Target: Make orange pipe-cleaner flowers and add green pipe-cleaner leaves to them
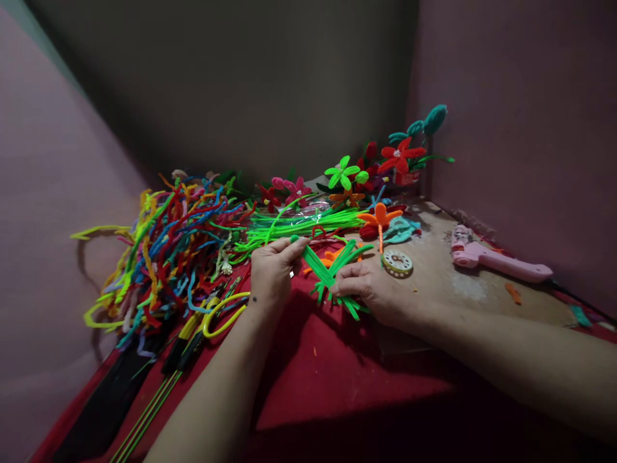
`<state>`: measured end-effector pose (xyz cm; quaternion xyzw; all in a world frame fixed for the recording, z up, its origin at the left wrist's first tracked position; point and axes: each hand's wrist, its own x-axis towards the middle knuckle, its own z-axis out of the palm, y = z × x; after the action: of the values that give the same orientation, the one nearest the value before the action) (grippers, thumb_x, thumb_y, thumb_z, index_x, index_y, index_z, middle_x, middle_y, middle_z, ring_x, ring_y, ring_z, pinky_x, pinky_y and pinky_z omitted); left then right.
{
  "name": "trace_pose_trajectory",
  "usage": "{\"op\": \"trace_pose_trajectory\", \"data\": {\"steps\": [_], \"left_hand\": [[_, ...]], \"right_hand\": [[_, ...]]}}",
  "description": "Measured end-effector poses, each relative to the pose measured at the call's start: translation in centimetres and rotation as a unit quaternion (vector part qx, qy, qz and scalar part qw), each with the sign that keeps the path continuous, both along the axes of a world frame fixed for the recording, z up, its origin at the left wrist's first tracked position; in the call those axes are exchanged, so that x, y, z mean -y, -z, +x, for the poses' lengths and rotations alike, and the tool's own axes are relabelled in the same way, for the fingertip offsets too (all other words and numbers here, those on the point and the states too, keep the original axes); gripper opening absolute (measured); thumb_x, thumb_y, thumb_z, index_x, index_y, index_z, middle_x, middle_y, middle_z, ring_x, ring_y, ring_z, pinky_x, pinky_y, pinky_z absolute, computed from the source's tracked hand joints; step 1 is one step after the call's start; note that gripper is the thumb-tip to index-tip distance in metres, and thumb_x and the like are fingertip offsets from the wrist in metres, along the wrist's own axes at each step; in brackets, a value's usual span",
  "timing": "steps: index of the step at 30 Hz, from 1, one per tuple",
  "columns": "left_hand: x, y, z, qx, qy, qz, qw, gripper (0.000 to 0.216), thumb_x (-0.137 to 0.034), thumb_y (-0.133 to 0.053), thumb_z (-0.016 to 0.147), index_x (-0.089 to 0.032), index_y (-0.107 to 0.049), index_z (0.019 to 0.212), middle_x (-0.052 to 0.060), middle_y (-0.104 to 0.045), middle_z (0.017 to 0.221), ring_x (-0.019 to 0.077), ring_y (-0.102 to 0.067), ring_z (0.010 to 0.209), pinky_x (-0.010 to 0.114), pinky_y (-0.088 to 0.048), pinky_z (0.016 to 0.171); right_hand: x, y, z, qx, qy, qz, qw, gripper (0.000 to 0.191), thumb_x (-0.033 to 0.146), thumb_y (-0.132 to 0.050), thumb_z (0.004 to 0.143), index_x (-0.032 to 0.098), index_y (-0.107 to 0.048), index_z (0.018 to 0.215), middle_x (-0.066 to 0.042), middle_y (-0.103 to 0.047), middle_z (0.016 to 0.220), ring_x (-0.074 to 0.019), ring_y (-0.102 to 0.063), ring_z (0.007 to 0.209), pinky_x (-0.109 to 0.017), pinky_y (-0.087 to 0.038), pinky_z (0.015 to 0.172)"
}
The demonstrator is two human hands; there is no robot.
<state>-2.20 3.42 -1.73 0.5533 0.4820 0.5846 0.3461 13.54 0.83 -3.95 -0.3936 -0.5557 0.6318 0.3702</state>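
My left hand (272, 269) is closed, pinching the upper end of a short green pipe cleaner (315, 263). My right hand (371, 290) is closed on a crossed bundle of green pipe cleaner pieces (337, 276), pressing it down on the red cloth (328, 366). The two hands are close together, with the green pieces between them. A bunch of long bright green pipe cleaners (299, 225) lies just beyond the hands.
A big tangle of many-coloured pipe cleaners (168, 244) fills the left. Yellow-handled scissors (219, 315) lie by my left wrist. Finished pipe-cleaner flowers (380, 167) stand at the back. A small wire spool (398, 262) and a pink glue gun (491, 257) lie at right. Walls close in all around.
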Motion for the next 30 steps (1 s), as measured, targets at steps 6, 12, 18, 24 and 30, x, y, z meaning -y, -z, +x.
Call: {"op": "trace_pose_trajectory", "data": {"steps": [6, 12, 18, 24, 30], "left_hand": [[-0.3, 0.4, -0.5, -0.082, -0.066, 0.015, 0.994, 0.018, -0.029, -0.067, 0.062, -0.014, -0.063, 0.054, -0.004, -0.046, 0.046, 0.0073, -0.036, 0.044, 0.022, -0.029, 0.045], [-0.7, 0.8, -0.7, -0.141, -0.108, 0.052, 0.983, 0.020, -0.029, -0.069, 0.061, -0.014, -0.060, 0.050, -0.004, -0.046, 0.048, 0.0076, -0.039, 0.049, 0.021, -0.030, 0.049], [-1.1, 0.9, -0.7, 0.130, 0.037, -0.119, 0.984, 0.023, -0.030, -0.074, 0.055, -0.012, -0.059, 0.058, -0.010, -0.029, 0.041, 0.0023, -0.021, 0.036, 0.018, -0.015, 0.037], [-0.7, 0.7, -0.4, 0.124, -0.012, -0.066, 0.990, 0.021, -0.027, -0.075, 0.055, -0.010, -0.062, 0.058, -0.007, -0.036, 0.041, 0.0012, -0.028, 0.036, 0.016, -0.018, 0.036], [-1.0, 0.7, -0.9, 0.216, 0.055, -0.133, 0.966, 0.025, -0.026, -0.075, 0.055, -0.013, -0.054, 0.054, -0.009, -0.033, 0.041, 0.0014, -0.027, 0.034, 0.016, -0.021, 0.035]], "right_hand": [[0.3, -0.3, 0.1, 0.044, -0.004, 0.022, 0.999, 0.024, 0.021, -0.058, 0.061, 0.017, -0.041, 0.044, 0.007, -0.031, 0.040, -0.0053, -0.025, 0.039, -0.024, -0.017, 0.041], [0.5, -0.9, 0.3, 0.053, -0.018, 0.050, 0.997, 0.021, 0.019, -0.056, 0.062, 0.017, -0.042, 0.046, 0.006, -0.033, 0.043, -0.0058, -0.028, 0.042, -0.024, -0.020, 0.042], [0.4, -0.8, 0.4, 0.059, 0.009, 0.045, 0.997, 0.021, 0.020, -0.055, 0.062, 0.017, -0.041, 0.046, 0.007, -0.031, 0.043, -0.0052, -0.026, 0.041, -0.025, -0.018, 0.043], [0.5, -1.1, 0.3, 0.085, 0.011, 0.063, 0.994, 0.026, 0.021, -0.056, 0.062, 0.017, -0.038, 0.044, 0.007, -0.029, 0.042, -0.0056, -0.026, 0.042, -0.025, -0.017, 0.043], [0.6, -1.3, 0.2, 0.088, 0.012, 0.054, 0.995, 0.023, 0.021, -0.055, 0.062, 0.017, -0.039, 0.046, 0.008, -0.029, 0.042, -0.0059, -0.026, 0.041, -0.024, -0.018, 0.043]]}}
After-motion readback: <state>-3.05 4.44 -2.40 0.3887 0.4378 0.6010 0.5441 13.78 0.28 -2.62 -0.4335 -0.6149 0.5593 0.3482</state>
